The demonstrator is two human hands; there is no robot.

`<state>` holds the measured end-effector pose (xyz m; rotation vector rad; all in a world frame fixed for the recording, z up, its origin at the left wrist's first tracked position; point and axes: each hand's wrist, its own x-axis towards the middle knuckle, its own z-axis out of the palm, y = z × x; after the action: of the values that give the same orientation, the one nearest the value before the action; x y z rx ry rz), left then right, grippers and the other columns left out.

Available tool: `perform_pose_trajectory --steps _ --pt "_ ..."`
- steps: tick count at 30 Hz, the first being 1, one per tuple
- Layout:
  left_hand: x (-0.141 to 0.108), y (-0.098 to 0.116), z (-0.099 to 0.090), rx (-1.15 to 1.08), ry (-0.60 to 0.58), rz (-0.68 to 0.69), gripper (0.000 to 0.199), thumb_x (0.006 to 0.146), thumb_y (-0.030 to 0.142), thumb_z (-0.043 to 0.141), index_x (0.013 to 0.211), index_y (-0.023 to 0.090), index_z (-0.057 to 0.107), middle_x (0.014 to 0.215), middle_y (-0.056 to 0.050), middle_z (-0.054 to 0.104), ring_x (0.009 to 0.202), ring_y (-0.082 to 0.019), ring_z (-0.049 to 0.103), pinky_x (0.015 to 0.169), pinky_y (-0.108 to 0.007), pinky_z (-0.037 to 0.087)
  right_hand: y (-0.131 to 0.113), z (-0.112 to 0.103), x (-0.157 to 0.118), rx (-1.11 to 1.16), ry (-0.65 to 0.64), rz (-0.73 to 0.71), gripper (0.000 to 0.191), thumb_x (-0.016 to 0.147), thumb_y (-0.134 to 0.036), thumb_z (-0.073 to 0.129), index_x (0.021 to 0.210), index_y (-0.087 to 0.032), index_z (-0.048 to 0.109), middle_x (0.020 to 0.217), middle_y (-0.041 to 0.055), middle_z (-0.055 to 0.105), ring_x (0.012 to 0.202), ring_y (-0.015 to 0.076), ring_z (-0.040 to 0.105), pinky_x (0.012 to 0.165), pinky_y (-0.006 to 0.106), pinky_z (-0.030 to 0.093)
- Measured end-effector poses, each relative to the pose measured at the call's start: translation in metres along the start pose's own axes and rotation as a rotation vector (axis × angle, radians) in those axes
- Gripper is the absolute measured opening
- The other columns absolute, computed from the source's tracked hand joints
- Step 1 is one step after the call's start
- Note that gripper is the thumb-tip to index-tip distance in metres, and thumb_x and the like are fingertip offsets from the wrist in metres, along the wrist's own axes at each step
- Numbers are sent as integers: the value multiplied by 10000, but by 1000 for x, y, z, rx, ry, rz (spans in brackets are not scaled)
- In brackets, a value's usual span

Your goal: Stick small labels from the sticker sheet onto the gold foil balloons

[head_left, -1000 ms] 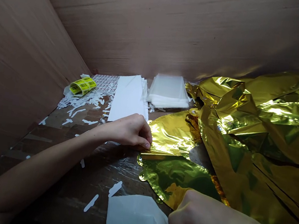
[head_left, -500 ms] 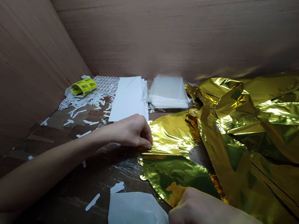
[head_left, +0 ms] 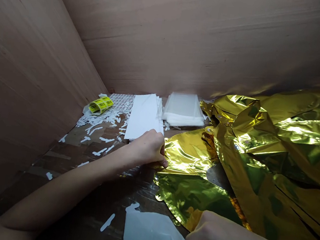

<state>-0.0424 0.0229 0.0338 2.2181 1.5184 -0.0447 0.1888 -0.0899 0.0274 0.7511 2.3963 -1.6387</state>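
brown, seemingly taped surface (head_left: 110, 197) under gold foil (head_left: 259, 164), white sheets (head_left: 143, 116), scraps (head_left: 107, 222)

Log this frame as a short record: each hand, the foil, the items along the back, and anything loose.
Left hand: fingers closed, appears to pinch the left edge of the gold foil
Right hand: curled beside the pale sheet; its fingertips are hidden
Foil state: shiny, creased, spread across the right side
Back row: yellow labels, white sheets, translucent stack
Loose: white scraps
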Motion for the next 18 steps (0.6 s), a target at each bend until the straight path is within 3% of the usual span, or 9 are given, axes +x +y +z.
perform_pose_trajectory --steps 4,9,14,16,18 --pt "4 -8 -1 -36 -9 -79 485 491 546 917 750 158 785 662 -67 733 627 -198 654 521 -260 414 2 4 -1 -10 18 -22 483 983 -496 502 644 -175 377 622 -22 456 584 88 399 535 226 269" --pt "-1 -12 -1 -131 -18 23 516 428 527 931 754 160 771 675 -51 741 627 -195 661 524 -252 408 4 6 -3 -78 112 -39 435 993 -467 474 678 -167 490 664 -6 472 632 102 409 557 225 277" --pt "-3 -12 1 -135 -52 77 480 413 427 948 754 147 758 681 -49 745 604 -193 660 520 -257 411 5 5 -4 -80 116 -37 368 970 -400 519 686 -166 509 639 -21 456 585 89 376 537 227 265" --pt "-3 -13 -2 -169 -52 106 433 443 361 943 765 140 757 694 -50 748 607 -185 665 528 -254 422 8 3 -4 -67 99 -51 366 976 -381 516 682 -169 465 615 -39 419 549 77 334 527 227 253" --pt "-6 -13 -9 -242 -6 139 370 513 324 923 779 131 752 710 -58 750 624 -179 671 543 -251 436 9 0 -5 -59 164 -59 391 1001 -402 489 690 -172 433 617 -45 408 551 75 330 532 226 256"
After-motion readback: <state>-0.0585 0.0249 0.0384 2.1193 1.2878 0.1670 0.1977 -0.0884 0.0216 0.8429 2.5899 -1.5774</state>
